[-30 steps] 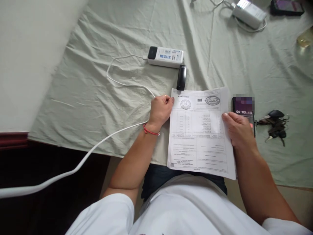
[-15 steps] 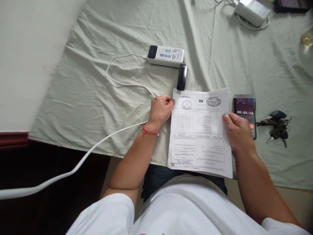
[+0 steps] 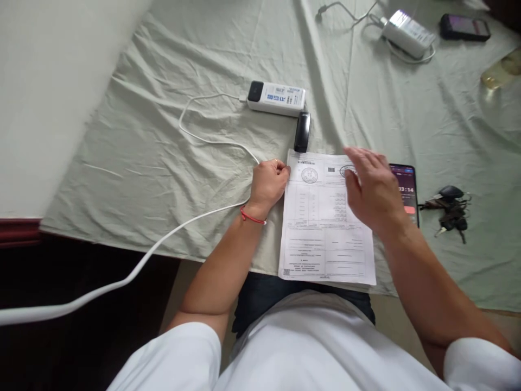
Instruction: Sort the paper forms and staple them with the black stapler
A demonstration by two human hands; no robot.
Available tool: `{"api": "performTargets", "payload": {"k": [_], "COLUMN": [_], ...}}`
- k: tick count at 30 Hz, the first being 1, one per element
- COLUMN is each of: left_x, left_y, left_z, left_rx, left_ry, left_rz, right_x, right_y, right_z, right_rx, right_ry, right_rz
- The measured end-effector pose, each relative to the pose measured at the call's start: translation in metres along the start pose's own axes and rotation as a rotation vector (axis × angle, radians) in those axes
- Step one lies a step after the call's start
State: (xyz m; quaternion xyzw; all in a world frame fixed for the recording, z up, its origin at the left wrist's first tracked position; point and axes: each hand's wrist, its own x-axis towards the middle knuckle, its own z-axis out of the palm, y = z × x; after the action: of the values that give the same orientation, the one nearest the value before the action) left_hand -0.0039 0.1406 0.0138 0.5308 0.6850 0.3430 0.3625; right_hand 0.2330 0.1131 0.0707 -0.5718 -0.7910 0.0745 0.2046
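A printed paper document [image 3: 313, 233] with oval stamps lies on the cloth at the table's front edge, its print upside down to me; whether there is more than one sheet I cannot tell. My left hand [image 3: 268, 184], a red string bracelet at its wrist, pinches the paper's left edge near the upper corner. Over the paper's upper right part is my right hand [image 3: 372, 187], fingers stretched out and holding nothing. It hides part of one stamp and the right edge. Touching or just above the top edge is a black stapler-like object [image 3: 302, 132].
A white power bank [image 3: 280, 99] with a white cable [image 3: 163, 239] lies beyond the paper. To the right are a phone [image 3: 409, 190] showing a timer and a bunch of keys [image 3: 450, 212]. Farther back sit another white device [image 3: 409, 33], a dark phone [image 3: 465, 27] and a bottle [image 3: 499, 70].
My right hand has let go of the paper's right edge and moved up and left over the sheet, fingers now extended. The paper lies flatter. My left hand keeps its place.
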Motion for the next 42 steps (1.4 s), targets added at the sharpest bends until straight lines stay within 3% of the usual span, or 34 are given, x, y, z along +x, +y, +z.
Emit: {"api": "performTargets", "payload": {"k": [6,13,31,38,42], "left_x": [0.002,0.003,0.005,0.000,-0.003], "left_y": [-0.001,-0.001,-0.001,0.003,0.003], "left_z": [0.000,-0.001,-0.001,-0.003,-0.005], "left_rx": [-0.004,-0.017,0.014,0.043,0.020], "left_ry": [-0.008,-0.037,-0.057,-0.059,-0.058], "left_rz": [0.001,0.001,-0.010,0.001,-0.009], "right_x": [0.048,0.063,0.057,0.060,0.058], "right_y": [-0.020,-0.021,-0.029,-0.025,-0.021], "right_z": [0.035,0.070,0.077,0.087,0.079], "right_rx": [0.029,-0.047,-0.059,0.053,0.090], "right_ry": [-0.134,-0.189,-0.167,-0.038,0.054], "right_rz": [-0.216,-0.245,-0.183,-0.161,-0.150]}}
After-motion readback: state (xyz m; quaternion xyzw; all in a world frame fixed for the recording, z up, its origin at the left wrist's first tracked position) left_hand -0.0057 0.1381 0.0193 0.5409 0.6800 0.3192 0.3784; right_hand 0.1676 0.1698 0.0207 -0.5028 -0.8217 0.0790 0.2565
